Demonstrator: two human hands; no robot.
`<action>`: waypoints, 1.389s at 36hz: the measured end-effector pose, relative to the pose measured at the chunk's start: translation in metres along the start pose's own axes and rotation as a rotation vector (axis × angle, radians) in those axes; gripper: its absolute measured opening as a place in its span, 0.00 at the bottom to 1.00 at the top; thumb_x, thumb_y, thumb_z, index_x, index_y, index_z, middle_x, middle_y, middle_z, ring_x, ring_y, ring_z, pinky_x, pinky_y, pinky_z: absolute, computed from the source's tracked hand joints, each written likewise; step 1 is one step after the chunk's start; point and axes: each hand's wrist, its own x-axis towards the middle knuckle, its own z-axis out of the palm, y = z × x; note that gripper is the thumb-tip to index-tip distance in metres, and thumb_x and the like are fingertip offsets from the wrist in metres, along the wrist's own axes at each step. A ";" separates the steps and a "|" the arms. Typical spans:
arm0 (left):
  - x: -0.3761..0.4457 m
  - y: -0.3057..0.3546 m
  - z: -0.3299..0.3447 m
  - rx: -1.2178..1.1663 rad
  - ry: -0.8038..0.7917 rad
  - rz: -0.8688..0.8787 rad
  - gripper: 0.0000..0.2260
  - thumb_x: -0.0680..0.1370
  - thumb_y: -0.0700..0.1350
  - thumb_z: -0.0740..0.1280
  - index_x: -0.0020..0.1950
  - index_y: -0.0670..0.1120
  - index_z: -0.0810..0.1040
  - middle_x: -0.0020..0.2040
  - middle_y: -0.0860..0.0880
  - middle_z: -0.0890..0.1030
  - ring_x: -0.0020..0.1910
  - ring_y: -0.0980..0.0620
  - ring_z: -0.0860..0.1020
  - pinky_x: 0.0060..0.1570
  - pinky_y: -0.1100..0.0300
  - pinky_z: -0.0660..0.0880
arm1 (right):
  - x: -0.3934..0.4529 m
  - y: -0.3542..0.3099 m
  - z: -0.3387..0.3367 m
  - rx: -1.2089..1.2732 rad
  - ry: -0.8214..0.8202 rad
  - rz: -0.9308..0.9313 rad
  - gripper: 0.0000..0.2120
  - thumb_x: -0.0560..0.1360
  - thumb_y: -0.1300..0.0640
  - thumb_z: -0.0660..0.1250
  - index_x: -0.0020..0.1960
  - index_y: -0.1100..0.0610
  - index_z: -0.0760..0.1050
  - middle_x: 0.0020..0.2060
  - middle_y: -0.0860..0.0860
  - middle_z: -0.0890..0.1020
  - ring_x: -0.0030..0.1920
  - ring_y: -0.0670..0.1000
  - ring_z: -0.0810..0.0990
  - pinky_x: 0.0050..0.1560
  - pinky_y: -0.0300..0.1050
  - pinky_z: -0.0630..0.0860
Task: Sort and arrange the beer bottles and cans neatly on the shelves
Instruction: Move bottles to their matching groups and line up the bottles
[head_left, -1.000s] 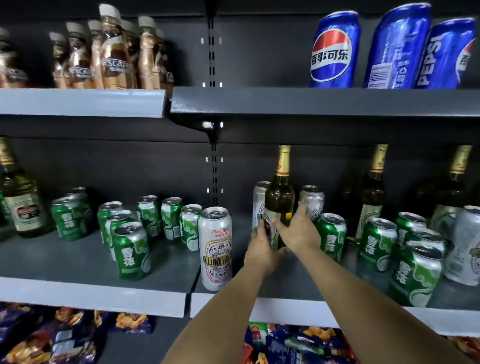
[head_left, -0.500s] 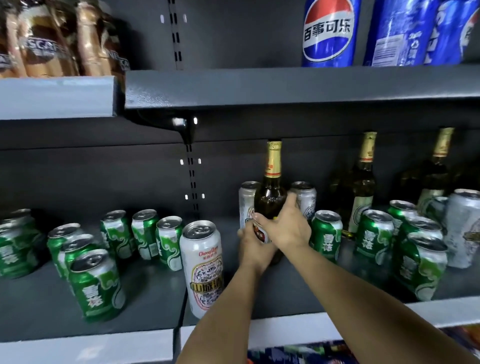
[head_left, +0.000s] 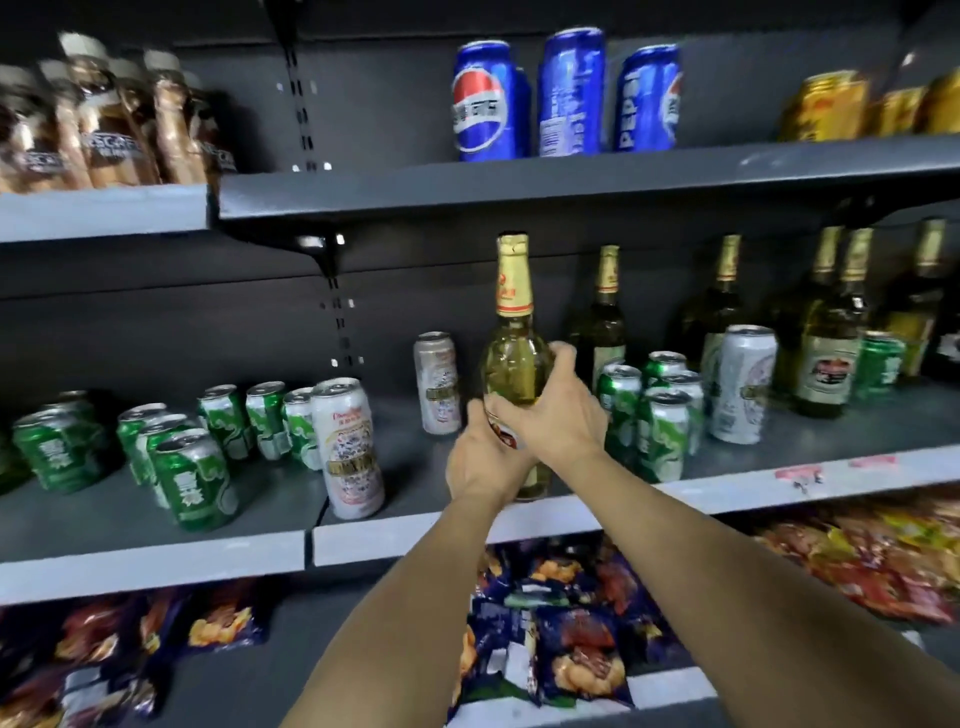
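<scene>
I have both hands wrapped round the beer bottle, left hand low, right hand higher. I'd keep it upright and set it beside the other bottles, clear of the green cans.

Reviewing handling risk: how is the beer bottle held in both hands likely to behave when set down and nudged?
The beer bottle looks like glass, so probably rigid and breakable if knocked. It is tall with a narrow neck, so likely to tip more easily than the green cans beside it. Liquid shows inside, and both the left hand and right hand grip it, suggesting real weight.
</scene>
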 end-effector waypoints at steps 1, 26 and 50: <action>-0.011 0.009 0.004 0.012 0.008 0.007 0.26 0.73 0.54 0.68 0.67 0.49 0.62 0.56 0.44 0.80 0.56 0.39 0.78 0.48 0.55 0.71 | -0.008 0.005 -0.012 0.006 0.008 -0.005 0.36 0.66 0.37 0.72 0.65 0.48 0.58 0.53 0.50 0.80 0.53 0.57 0.80 0.43 0.45 0.69; -0.122 0.267 0.262 -0.170 -0.229 0.308 0.21 0.75 0.57 0.68 0.62 0.51 0.65 0.53 0.48 0.81 0.53 0.43 0.79 0.43 0.58 0.69 | -0.019 0.253 -0.289 -0.020 0.288 0.261 0.49 0.66 0.38 0.75 0.76 0.51 0.51 0.70 0.49 0.70 0.69 0.54 0.69 0.63 0.55 0.71; 0.003 0.409 0.534 -0.290 -0.306 0.049 0.13 0.80 0.54 0.56 0.61 0.53 0.71 0.51 0.54 0.78 0.54 0.47 0.79 0.53 0.55 0.74 | 0.187 0.493 -0.373 -0.090 0.202 0.357 0.30 0.69 0.41 0.74 0.62 0.53 0.65 0.51 0.48 0.77 0.56 0.54 0.78 0.46 0.43 0.70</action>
